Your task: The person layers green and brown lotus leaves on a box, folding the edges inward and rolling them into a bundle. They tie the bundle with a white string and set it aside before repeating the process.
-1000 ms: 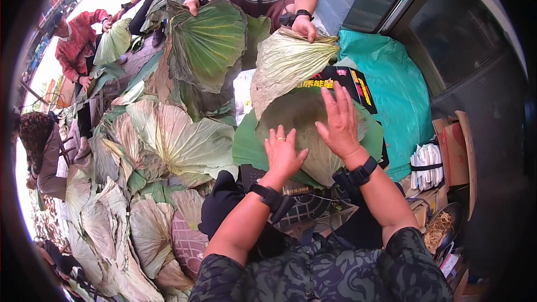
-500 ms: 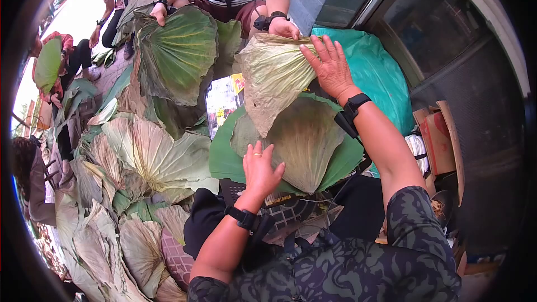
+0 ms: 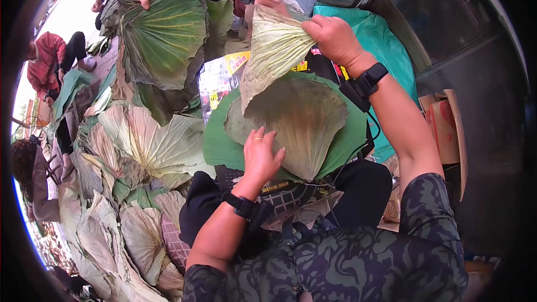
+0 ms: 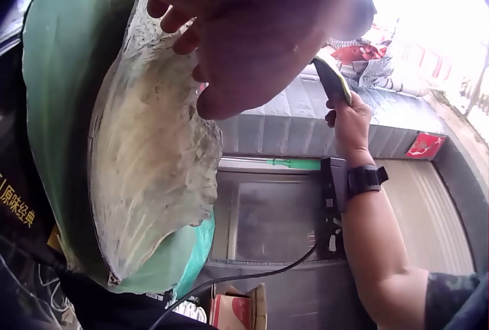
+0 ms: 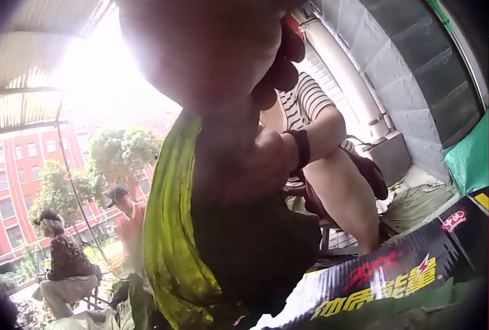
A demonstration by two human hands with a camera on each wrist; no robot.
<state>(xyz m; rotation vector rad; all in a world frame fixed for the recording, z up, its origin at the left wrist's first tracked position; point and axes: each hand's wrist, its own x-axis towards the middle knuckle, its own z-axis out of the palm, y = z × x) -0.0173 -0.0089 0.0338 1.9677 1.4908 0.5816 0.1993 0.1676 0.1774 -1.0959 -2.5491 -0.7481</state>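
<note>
My right hand (image 3: 335,39) pinches the corner of a pale, folded dried lotus leaf (image 3: 274,50), lifted and tilted above the stack. Another person's hand (image 3: 272,1) is close behind that leaf's top edge. Below it, a brownish dried lotus leaf (image 3: 313,128) lies spread over a larger fresh green leaf (image 3: 218,140). Fingers spread, my left hand (image 3: 262,156) rests at the near left part of the brownish leaf. In the left wrist view this hand (image 4: 252,47) hovers dark across the top, beside the pale leaf surface (image 4: 153,139).
The person opposite also holds a large green lotus leaf (image 3: 168,39). Many dried leaves (image 3: 151,140) are heaped on the left. A black printed box (image 5: 382,284) lies under the stack; a teal tarp (image 3: 386,45) and cardboard box (image 3: 442,128) stand right. A cable (image 3: 377,126) hangs from my right wrist.
My right hand has gone up from the stack to the pale leaf and taken its corner. The leaf has swung more upright. My left hand has stayed low at the brownish leaf.
</note>
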